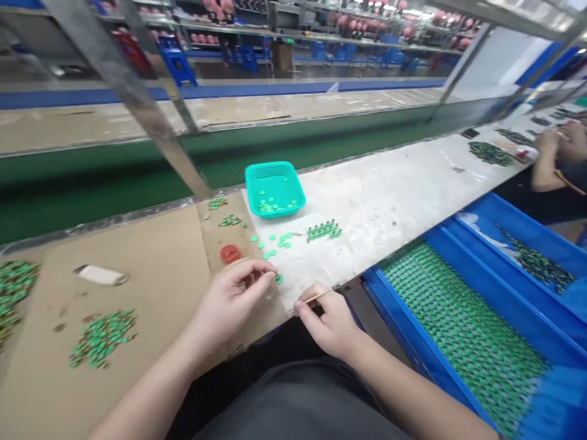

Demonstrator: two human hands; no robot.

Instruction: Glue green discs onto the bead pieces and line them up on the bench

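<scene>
Between its thumb and forefinger my left hand (241,290) pinches a small part with a green disc (279,278), just over the edge of the white table. My right hand (328,321) is closed around a thin wooden stick (318,296), whose tip points left. Behind my left hand sits a red round cap (230,253). Loose green discs (273,252) lie scattered in front of a turquoise tray (247,180) that holds more of them. Beside the discs, a cluster of green pieces with dark stems (324,230) stands in rows.
On the cardboard at left lie piles of green parts (103,336) and a pale tube-like tool (99,275). Blue trays (452,235) filled with green parts stand at lower right. A metal post (151,116) rises beyond the table. A co-worker's hands (553,143) show at far right.
</scene>
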